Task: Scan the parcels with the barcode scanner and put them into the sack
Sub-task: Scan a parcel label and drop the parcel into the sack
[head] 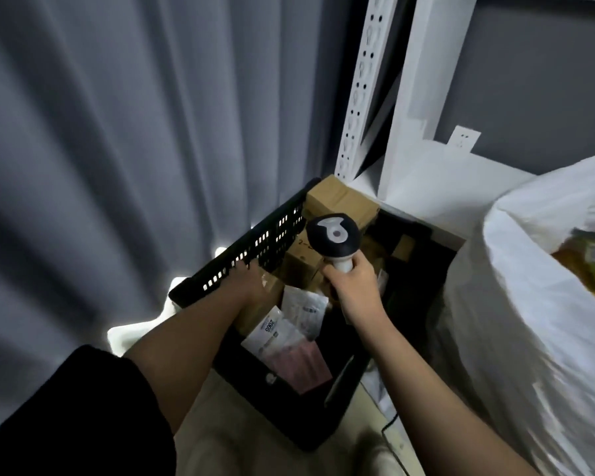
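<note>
Now the right hand grips the scanner over the black crate of parcels; the left hand reaches in, fingers hidden, so I cannot tell its grip. Better lift one parcel label-up, clear of the rest. The white sack stands just right, blurred.

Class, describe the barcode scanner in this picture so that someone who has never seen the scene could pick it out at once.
Find the black perforated crate on the floor, between the grey curtain and the white sack. Above its parcels, the right hand grips the barcode scanner by its white handle. Unlike the brown boxes around it, it has a rounded black head with a grey marking.
</note>
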Demonstrator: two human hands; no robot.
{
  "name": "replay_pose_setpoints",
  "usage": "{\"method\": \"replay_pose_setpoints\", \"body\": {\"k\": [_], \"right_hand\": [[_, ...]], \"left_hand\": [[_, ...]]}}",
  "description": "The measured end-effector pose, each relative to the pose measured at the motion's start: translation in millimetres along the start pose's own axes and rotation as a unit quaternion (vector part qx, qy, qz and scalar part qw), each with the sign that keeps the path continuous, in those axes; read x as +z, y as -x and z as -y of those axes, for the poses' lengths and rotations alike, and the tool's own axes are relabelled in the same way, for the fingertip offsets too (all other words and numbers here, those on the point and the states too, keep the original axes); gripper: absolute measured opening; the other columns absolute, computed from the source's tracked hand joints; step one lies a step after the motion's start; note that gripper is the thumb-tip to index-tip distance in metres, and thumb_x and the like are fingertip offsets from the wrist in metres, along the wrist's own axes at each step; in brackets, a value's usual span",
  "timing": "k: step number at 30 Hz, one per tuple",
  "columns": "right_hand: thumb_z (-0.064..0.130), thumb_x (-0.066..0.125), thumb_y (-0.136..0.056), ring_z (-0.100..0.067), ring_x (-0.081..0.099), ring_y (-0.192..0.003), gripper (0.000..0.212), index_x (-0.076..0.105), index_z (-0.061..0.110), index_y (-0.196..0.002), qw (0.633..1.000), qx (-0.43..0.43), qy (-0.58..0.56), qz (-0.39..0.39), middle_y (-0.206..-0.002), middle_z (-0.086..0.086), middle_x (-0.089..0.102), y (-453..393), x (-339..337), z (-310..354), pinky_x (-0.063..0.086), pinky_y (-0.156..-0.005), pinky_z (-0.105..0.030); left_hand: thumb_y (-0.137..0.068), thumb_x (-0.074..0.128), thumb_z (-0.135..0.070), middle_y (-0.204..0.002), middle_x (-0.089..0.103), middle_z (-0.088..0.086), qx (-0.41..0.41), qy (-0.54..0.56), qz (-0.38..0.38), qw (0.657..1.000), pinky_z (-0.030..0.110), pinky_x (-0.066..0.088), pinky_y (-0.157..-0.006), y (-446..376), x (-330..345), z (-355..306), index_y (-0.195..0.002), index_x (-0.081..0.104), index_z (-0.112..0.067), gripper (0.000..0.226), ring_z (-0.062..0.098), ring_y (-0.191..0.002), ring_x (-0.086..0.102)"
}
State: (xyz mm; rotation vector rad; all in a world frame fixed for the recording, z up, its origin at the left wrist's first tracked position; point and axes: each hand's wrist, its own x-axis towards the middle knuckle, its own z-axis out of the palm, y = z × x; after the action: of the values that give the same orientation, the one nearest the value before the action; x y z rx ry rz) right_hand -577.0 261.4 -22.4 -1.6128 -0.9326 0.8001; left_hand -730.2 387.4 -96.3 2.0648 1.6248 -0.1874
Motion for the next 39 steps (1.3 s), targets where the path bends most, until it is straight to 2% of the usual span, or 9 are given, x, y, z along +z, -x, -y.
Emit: {"method": "replay_pose_setpoints", "body": {"k": [9, 12, 15, 19, 23, 28, 31, 37, 39], "right_hand": [[0.006, 0.07, -0.083, -0.01, 0.059, -0.059, 0.019, 0.059, 0.022, -0.085, 1.0, 0.012, 0.021, -0.015, -0.073, -0.001, 0.065, -50.6, 1.7, -34.6, 0.046, -0.055, -0.023], [0.004, 0.069, -0.084, -0.009, 0.053, -0.053, 0.012, 0.062, 0.013, -0.089, 1.0, 0.01, -0.02, -0.022, -0.066, -0.002, 0.06, -50.8, -4.6, -36.0, 0.042, -0.05, -0.02], [0.006, 0.069, -0.085, -0.011, 0.051, -0.058, 0.012, 0.062, 0.016, -0.087, 0.998, 0.009, -0.045, -0.046, -0.065, 0.0, 0.058, -49.9, -8.8, -39.1, 0.04, -0.055, -0.023], [0.005, 0.067, -0.086, -0.012, 0.05, -0.055, 0.015, 0.06, 0.018, -0.085, 0.996, 0.02, -0.063, -0.053, -0.065, -0.003, 0.057, -38.1, -10.9, -37.0, 0.04, -0.051, -0.022], [0.001, 0.064, -0.087, -0.005, 0.047, -0.039, 0.013, 0.056, 0.011, -0.085, 0.996, 0.046, -0.068, -0.039, -0.058, -0.008, 0.053, -16.2, -11.1, -11.5, 0.039, -0.042, -0.016], [0.004, 0.063, -0.089, -0.008, 0.047, -0.041, 0.009, 0.055, 0.008, -0.087, 0.989, 0.054, -0.126, -0.054, -0.061, -0.007, 0.053, 19.7, -14.4, 33.3, 0.039, -0.043, -0.019], [0.004, 0.065, -0.089, -0.008, 0.049, -0.046, 0.014, 0.055, 0.012, -0.095, 0.979, 0.04, -0.189, -0.058, -0.071, -0.007, 0.056, 44.4, -16.5, 54.3, 0.043, -0.047, -0.021], [0.015, 0.075, -0.085, -0.022, 0.066, -0.091, 0.055, 0.05, 0.017, -0.133, 0.961, 0.0, -0.271, -0.057, -0.114, -0.005, 0.069, 94.5, -32.5, 60.5, 0.053, -0.072, -0.032], [0.02, 0.077, -0.084, -0.02, 0.065, -0.083, 0.057, 0.051, 0.021, -0.134, 0.956, 0.008, -0.288, -0.049, -0.111, -0.005, 0.071, 102.5, -40.8, 57.0, 0.052, -0.066, -0.03]], "left_hand": [[-0.097, 0.04, -0.047, -0.156, 0.001, 0.015, -0.028, -0.145, -0.082, 0.986, 0.042, 0.039, -0.102, -96.0, 78.0, 8.9, -0.15, 0.01, -0.007, 0.073, 0.033, -0.135, 0.03], [-0.097, 0.039, -0.051, -0.158, -0.01, 0.014, -0.041, -0.096, -0.112, 0.988, 0.043, 0.041, -0.099, -104.5, 95.4, 7.3, -0.15, 0.011, -0.009, 0.073, 0.036, -0.132, 0.033], [-0.09, 0.053, -0.052, -0.153, 0.014, 0.018, -0.025, -0.078, -0.143, 0.986, 0.041, 0.047, -0.09, -105.3, 104.0, 4.8, -0.138, 0.025, -0.017, 0.066, 0.033, -0.121, 0.046], [-0.078, 0.065, -0.057, -0.126, 0.048, 0.016, -0.034, 0.023, -0.117, 0.992, 0.043, 0.05, -0.086, -88.9, 89.9, -0.9, -0.129, 0.021, -0.018, 0.078, 0.033, -0.107, 0.056], [-0.072, 0.078, -0.035, -0.141, 0.039, 0.017, -0.037, 0.192, -0.131, 0.972, 0.043, 0.045, -0.096, -44.6, 29.6, 4.9, -0.148, 0.012, -0.009, 0.104, 0.037, -0.12, 0.05], [-0.037, 0.075, -0.043, -0.117, 0.057, 0.01, -0.014, 0.384, -0.173, 0.907, 0.039, 0.053, -0.087, 37.1, -28.9, 10.0, -0.122, 0.046, -0.005, 0.097, 0.026, -0.105, 0.06], [-0.052, 0.084, -0.024, -0.118, 0.051, 0.009, 0.013, 0.44, -0.206, 0.874, 0.036, 0.05, -0.087, 101.1, -45.2, -10.4, -0.122, 0.038, -0.006, 0.085, 0.026, -0.101, 0.058], [-0.063, 0.079, -0.006, -0.133, 0.04, 0.006, 0.194, 0.234, -0.391, 0.869, 0.044, 0.046, -0.098, 203.1, -38.7, -28.5, -0.134, 0.039, -0.014, 0.082, 0.024, -0.122, 0.045], [-0.061, 0.077, -0.002, -0.136, 0.038, 0.01, 0.27, 0.102, -0.468, 0.835, 0.051, 0.045, -0.1, 208.2, -34.3, -20.0, -0.133, 0.039, -0.014, 0.082, 0.03, -0.129, 0.039]]}}
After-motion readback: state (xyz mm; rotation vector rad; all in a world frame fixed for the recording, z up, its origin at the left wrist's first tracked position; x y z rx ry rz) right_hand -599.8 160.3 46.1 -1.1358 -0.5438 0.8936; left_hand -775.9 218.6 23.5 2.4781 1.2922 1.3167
